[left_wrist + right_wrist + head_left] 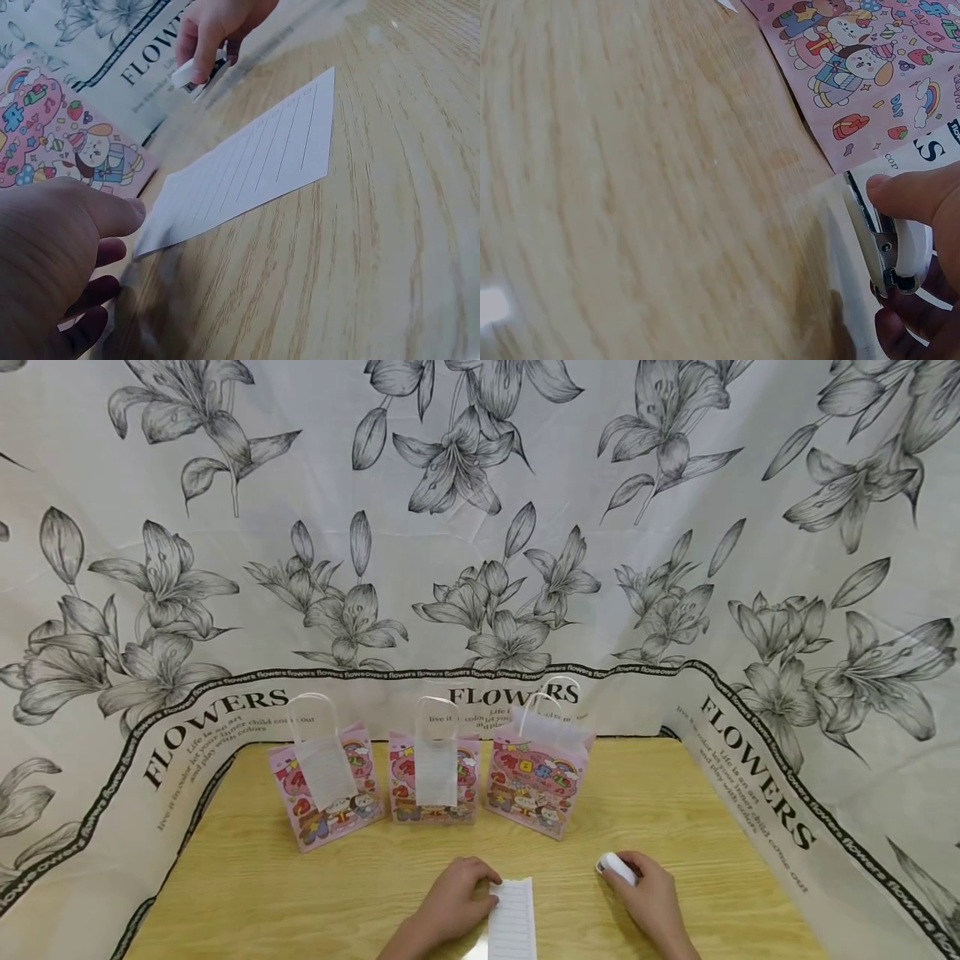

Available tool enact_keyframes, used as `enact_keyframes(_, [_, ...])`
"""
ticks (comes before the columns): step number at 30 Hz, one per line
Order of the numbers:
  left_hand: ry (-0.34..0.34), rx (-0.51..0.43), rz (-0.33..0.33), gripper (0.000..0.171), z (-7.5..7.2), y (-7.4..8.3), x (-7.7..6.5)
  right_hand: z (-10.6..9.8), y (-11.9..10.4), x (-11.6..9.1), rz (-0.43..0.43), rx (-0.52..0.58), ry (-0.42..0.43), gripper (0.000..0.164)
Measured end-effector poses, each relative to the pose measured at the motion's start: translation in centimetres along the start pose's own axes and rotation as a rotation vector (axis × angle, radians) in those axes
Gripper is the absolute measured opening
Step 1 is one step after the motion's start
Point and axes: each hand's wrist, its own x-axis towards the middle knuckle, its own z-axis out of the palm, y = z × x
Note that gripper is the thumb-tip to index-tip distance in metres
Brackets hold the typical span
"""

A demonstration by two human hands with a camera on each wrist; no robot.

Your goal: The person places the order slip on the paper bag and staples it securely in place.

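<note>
Pinches 1 lined slip (512,922) at its left edge with the left hand (453,906), lower centre of the frame; grips 1 white stapler (618,868) with the right hand (652,893), lower right. Holds both hands well apart. Counts 3 pink bags (529,789) across mid-frame on the counter (690,818), 2 with paper slips (437,772) partly hiding their fronts; shows floral cloth (465,535) behind.

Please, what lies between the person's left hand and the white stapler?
From the left hand toward the white stapler, the head view shows the lined paper, then bare wooden table.
</note>
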Motion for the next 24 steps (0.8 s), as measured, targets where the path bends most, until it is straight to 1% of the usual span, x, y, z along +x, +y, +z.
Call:
enact_keyframes(6, [-0.039, -0.013, -0.047, 0.019, 0.2, 0.0, 0.5, 0.2, 0.5, 0.0, 0.028, -0.004, -0.008, 0.032])
enact_keyframes(12, [-0.047, -0.026, -0.066, 0.022, 0.2, -0.4, 0.8, 0.2, 0.8, 0.0, 0.043, -0.010, -0.025, 0.038])
enact_keyframes(15, [-0.058, -0.026, -0.082, 0.029, 0.4, -0.6, 0.8, 0.4, 1.2, 0.0, 0.063, -0.015, -0.044, 0.039])
enact_keyframes(17, [-0.072, -0.013, -0.090, 0.036, 0.5, -0.8, 0.9, 0.5, 1.5, 0.1, 0.072, -0.013, -0.055, 0.041])
enact_keyframes(20, [-0.088, 0.023, -0.081, 0.045, 0.6, -0.9, 1.1, 0.7, 1.9, 0.1, 0.073, -0.022, -0.056, 0.046])
enact_keyframes(22, [-0.100, 0.048, -0.080, 0.047, 0.6, -0.9, 1.1, 0.8, 2.0, 0.2, 0.060, -0.018, -0.053, 0.050])
enact_keyframes(24, [-0.119, 0.051, -0.102, 0.045, 0.5, -0.7, 1.1, 0.9, 2.1, 0.1, 0.051, -0.011, -0.050, 0.051])
